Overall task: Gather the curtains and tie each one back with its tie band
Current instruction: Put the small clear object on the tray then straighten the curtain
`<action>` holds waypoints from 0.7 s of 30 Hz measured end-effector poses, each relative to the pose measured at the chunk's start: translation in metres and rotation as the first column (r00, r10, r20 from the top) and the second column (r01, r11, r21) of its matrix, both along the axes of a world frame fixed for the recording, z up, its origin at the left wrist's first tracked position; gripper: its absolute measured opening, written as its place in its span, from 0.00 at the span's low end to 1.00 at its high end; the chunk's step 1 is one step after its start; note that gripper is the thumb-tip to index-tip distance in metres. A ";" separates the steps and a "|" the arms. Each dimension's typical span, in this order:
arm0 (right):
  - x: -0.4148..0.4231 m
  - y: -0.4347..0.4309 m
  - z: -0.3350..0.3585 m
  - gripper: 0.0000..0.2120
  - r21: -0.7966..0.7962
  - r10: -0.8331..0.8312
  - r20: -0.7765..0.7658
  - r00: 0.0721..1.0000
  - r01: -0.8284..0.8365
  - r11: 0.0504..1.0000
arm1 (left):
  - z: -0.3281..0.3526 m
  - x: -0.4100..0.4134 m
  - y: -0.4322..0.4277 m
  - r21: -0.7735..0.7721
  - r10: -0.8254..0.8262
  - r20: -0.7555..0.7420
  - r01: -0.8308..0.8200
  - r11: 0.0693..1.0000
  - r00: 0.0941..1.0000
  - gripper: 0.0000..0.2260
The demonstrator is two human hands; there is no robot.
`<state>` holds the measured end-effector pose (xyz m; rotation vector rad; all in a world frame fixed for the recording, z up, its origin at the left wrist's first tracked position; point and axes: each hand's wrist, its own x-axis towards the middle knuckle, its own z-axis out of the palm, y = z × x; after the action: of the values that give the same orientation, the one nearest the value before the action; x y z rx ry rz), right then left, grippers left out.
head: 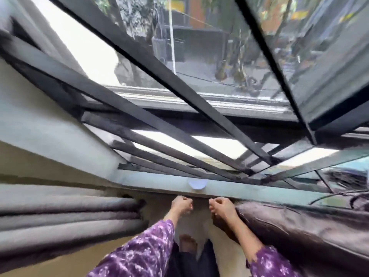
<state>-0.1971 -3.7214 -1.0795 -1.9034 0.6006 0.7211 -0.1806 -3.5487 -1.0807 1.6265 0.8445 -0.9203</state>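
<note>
My left hand (181,203) and my right hand (222,206) are held up side by side just under the window sill (139,180), both with fingers curled into fists. A grey curtain (69,216) lies in thick gathered folds to the left, a short gap away from my left hand. A dark brown curtain (299,226) hangs bunched on the right. Its edge runs under my right hand, which seems to grip it. Nothing shows in my left fist. No tie band is visible.
A small white round object (197,183) sits on the sill above my hands. Black window bars (159,124) and an open glass pane (319,56) fill the upper view. A pale wall (199,216) lies between the curtains, and a bare foot (187,242) is below.
</note>
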 end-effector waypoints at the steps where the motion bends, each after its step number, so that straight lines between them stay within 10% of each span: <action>1: 0.004 -0.003 -0.010 0.11 -0.003 -0.014 0.003 1.000 0.014 1.000 | -0.012 0.009 -0.004 -0.009 0.002 -0.005 -0.002 1.000 1.000 0.08; 21: -0.035 -0.015 -0.071 0.09 0.028 -0.152 -0.065 0.986 0.154 0.988 | -0.087 0.046 -0.010 0.265 -0.084 0.018 0.076 0.961 0.996 0.09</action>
<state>-0.2323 -3.7366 -1.1506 -1.7882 0.7613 0.6888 -0.1345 -3.5587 -1.1682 1.9115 0.9172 -0.8656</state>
